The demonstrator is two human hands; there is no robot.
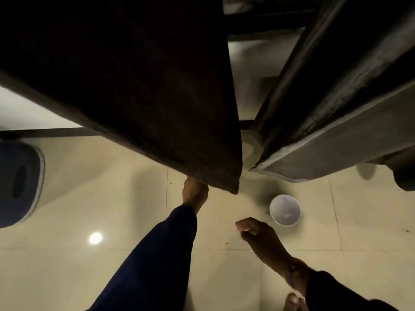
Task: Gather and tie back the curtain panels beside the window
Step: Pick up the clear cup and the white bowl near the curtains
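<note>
The dark curtain panel (139, 90) hangs down over the pale tiled floor (67, 277), and everything else sits in relation to its lower corner; a second, greyer panel (325, 104) hangs just to the right of it with a narrow gap between; a white bowl-like cup (285, 210) stands on the floor below and right of that corner; a dark blue rounded thing (20, 182) lies well off to the left. The left hand (194, 194) reaches up under the hem just left of the corner, its fingertips hidden behind the cloth, so I cannot tell whether it pinches the fabric or only touches it; the right hand (258, 234) hovers below the corner, fingers loosely curled and holding nothing, clear of the cloth. To gather well, I'd judge the left should take a firm fold of the hem; the right should come in beside it and sweep the folds together toward the gap; keep the cloth off the cup.
</note>
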